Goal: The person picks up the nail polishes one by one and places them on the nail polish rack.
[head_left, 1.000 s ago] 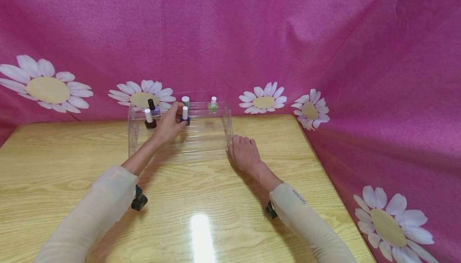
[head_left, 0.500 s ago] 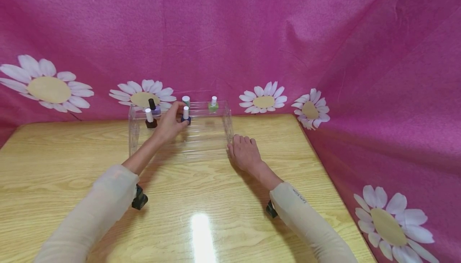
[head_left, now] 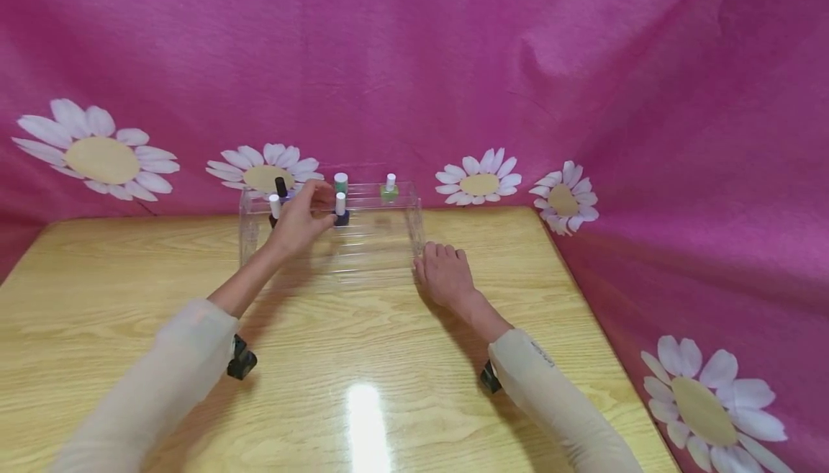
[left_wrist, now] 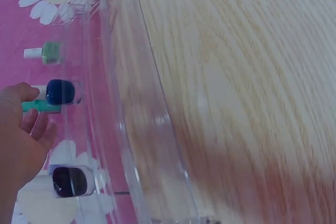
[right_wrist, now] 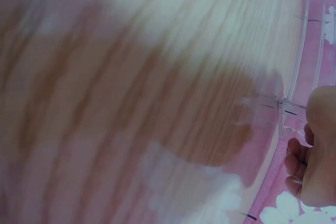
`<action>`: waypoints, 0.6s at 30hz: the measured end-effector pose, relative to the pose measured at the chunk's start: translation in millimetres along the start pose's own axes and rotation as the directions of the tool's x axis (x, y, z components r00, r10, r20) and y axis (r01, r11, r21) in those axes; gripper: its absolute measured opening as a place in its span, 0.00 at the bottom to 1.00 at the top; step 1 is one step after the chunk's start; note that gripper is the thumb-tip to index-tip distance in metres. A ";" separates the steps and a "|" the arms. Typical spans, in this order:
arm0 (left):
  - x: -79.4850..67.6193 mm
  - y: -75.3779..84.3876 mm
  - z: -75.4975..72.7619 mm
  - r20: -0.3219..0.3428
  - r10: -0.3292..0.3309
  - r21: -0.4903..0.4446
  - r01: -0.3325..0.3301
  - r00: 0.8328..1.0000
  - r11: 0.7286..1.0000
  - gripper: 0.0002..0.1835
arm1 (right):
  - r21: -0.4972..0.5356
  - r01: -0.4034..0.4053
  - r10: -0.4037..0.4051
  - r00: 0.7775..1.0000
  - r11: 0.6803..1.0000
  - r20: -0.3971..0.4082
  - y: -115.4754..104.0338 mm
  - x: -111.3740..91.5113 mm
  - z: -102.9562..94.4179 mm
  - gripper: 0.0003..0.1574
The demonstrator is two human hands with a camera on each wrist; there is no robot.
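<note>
A clear stepped nail polish rack (head_left: 378, 242) stands near the back of the table. My left hand (head_left: 301, 221) is beside a dark blue nail polish bottle (head_left: 341, 218) with a white cap on an upper step. In the left wrist view its fingers are loosely bent near the cap, not wrapped round the blue bottle (left_wrist: 60, 92). My right hand (head_left: 445, 275) holds the rack's front right corner, fingers curled; the right wrist view shows the thumb at the rack's end (right_wrist: 283, 102). Left of the blue bottle, a dark bottle's white cap (head_left: 275, 206) shows, its body partly behind my hand.
On the top step stand a black-capped bottle (head_left: 281, 186), a green bottle (head_left: 341, 183) and a light green bottle (head_left: 389, 191). A pink flowered cloth (head_left: 414, 84) hangs behind and to the right of the wooden table (head_left: 311, 386).
My left thumb and fingers have come off the blue bottle and drawn slightly left of it. The bottle stays on its step. My right hand keeps its place at the rack's corner.
</note>
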State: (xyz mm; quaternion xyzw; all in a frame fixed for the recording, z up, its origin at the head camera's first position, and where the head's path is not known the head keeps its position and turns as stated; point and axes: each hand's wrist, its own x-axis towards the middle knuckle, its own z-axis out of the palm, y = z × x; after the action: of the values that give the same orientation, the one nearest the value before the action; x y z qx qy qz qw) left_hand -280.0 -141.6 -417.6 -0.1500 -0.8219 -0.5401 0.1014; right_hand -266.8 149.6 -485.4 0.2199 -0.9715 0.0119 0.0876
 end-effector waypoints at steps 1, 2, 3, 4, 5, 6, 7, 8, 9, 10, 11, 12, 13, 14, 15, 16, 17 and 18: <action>-0.6 0.8 -2.0 -0.002 0.006 -0.001 -0.006 1.000 1.000 0.25 | 0.000 -0.001 0.001 1.000 1.000 -0.004 0.2 0.2 0.1 0.21; -1.5 2.2 -4.0 -0.004 0.006 -0.004 -0.006 1.000 1.000 0.25 | 0.001 -0.002 0.002 1.000 1.000 -0.001 0.5 0.3 0.3 0.21; -2.4 3.5 -6.0 -0.007 0.011 -0.005 -0.012 1.000 1.000 0.25 | 0.003 -0.005 0.005 1.000 1.000 0.003 0.9 0.2 0.7 0.21; -3.4 4.6 -8.1 -0.013 0.020 -0.012 -0.020 1.000 1.000 0.25 | 0.009 -0.010 0.009 1.000 1.000 0.013 1.3 0.0 1.0 0.21; -4.6 6.3 -10.4 -0.023 0.025 -0.015 -0.026 0.999 1.000 0.24 | 0.013 -0.014 0.013 1.000 1.000 0.022 1.7 -0.4 1.5 0.21; -6.3 8.6 -13.2 -0.037 0.033 -0.007 -0.034 0.999 0.999 0.24 | 0.019 -0.018 0.017 0.999 1.000 0.034 2.3 -0.8 1.8 0.21; -8.3 10.6 -16.4 -0.049 0.050 0.003 -0.050 0.998 0.999 0.23 | 0.025 -0.024 0.022 0.998 0.999 0.051 2.9 -1.2 1.9 0.21; -10.3 12.4 -20.0 -0.065 0.075 0.024 -0.074 0.995 0.997 0.21 | 0.031 -0.028 0.026 0.998 0.999 0.065 3.5 -1.6 1.6 0.21; -12.8 15.2 -24.1 -0.077 0.088 0.030 -0.086 0.993 0.996 0.20 | 0.035 -0.029 0.027 0.997 0.999 0.072 4.4 -1.7 1.6 0.20; -15.4 17.7 -28.7 -0.090 0.098 0.042 -0.094 0.991 0.995 0.19 | 0.033 -0.030 0.027 0.996 0.999 0.080 5.4 -1.7 1.0 0.20; -18.0 20.5 -33.4 -0.108 0.110 0.065 -0.103 0.988 0.992 0.19 | 0.036 -0.030 0.026 0.996 0.999 0.084 6.5 -1.4 0.1 0.21; -21.0 22.7 -38.6 -0.120 0.120 0.089 -0.110 0.985 0.990 0.18 | 0.039 -0.032 0.028 0.995 0.999 0.092 7.4 -1.3 -1.0 0.21; -23.9 24.2 -43.8 -0.128 0.129 0.104 -0.116 0.983 0.988 0.18 | 0.044 -0.035 0.031 0.995 0.998 0.097 8.2 -1.0 -2.2 0.22; -26.6 25.8 -48.9 -0.139 0.132 0.119 -0.116 0.982 0.986 0.18 | 0.050 -0.037 0.032 0.995 0.998 0.098 8.9 -1.0 -3.4 0.23; -29.3 27.4 -53.8 -0.143 0.125 0.124 -0.108 0.982 0.986 0.18 | 0.055 -0.040 0.034 0.994 0.998 0.103 9.8 -0.7 -4.5 0.24; -31.6 27.4 -58.6 -0.152 0.129 0.145 -0.107 0.980 0.984 0.18 | 0.059 -0.045 0.038 0.994 0.997 0.106 10.6 -0.7 -5.8 0.26; -33.9 27.4 -63.2 -0.159 0.134 0.163 -0.108 0.978 0.981 0.18 | 0.073 -0.050 0.042 0.993 0.996 0.107 11.5 -0.4 -7.0 0.27; -36.4 27.1 -67.7 -0.161 0.134 0.182 -0.104 0.978 0.978 0.18 | 0.085 -0.058 0.048 0.993 0.995 0.107 12.7 -0.3 -8.3 0.29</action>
State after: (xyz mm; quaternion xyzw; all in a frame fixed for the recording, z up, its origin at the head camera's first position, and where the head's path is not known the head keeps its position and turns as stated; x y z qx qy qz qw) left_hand -236.0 -198.6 -379.5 -0.1422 -0.8433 -0.4707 0.2170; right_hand -270.6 161.7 -477.1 0.1980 -0.9788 0.0456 0.0266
